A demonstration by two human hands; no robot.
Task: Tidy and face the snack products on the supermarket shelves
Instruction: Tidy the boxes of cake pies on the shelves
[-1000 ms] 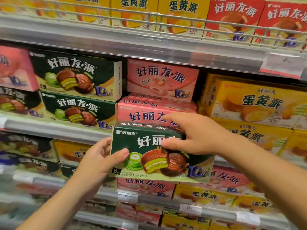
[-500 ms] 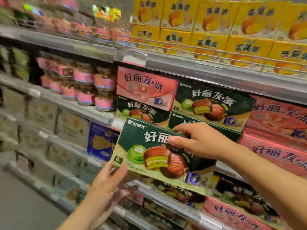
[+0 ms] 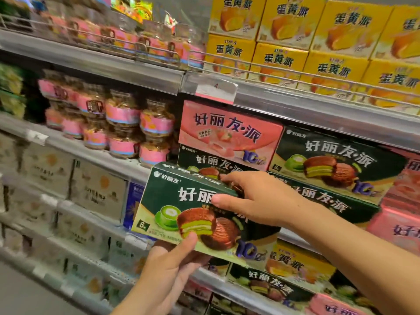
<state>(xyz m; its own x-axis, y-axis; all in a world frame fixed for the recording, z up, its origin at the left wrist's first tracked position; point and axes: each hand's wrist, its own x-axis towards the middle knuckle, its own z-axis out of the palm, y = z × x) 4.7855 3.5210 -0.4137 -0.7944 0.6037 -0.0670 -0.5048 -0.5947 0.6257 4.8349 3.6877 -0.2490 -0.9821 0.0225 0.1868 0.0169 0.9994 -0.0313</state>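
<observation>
I hold a dark green pie box (image 3: 181, 201) with a matcha cup and chocolate pies printed on its front, in the air before the middle shelf. My left hand (image 3: 168, 267) grips its lower edge from underneath, thumb on the front. My right hand (image 3: 254, 198) clasps its top right, thumb across the print. Behind it on the shelf lie a pink strawberry pie box (image 3: 229, 133) stacked on a green one (image 3: 211, 160), and two more green boxes (image 3: 336, 155) stacked to the right.
Yellow egg-pie boxes (image 3: 284, 57) fill the top shelf behind a wire rail. Pink-banded clear tubs (image 3: 122, 114) stand left of the pie boxes. A price tag (image 3: 216, 89) hangs on the shelf edge. Pale boxes (image 3: 97, 189) fill the lower left shelves, more pie boxes the lower right.
The view has swung left along the shelf and the green box has moved left with it. My left hand let go of the box's left side and now grips its lower edge.
</observation>
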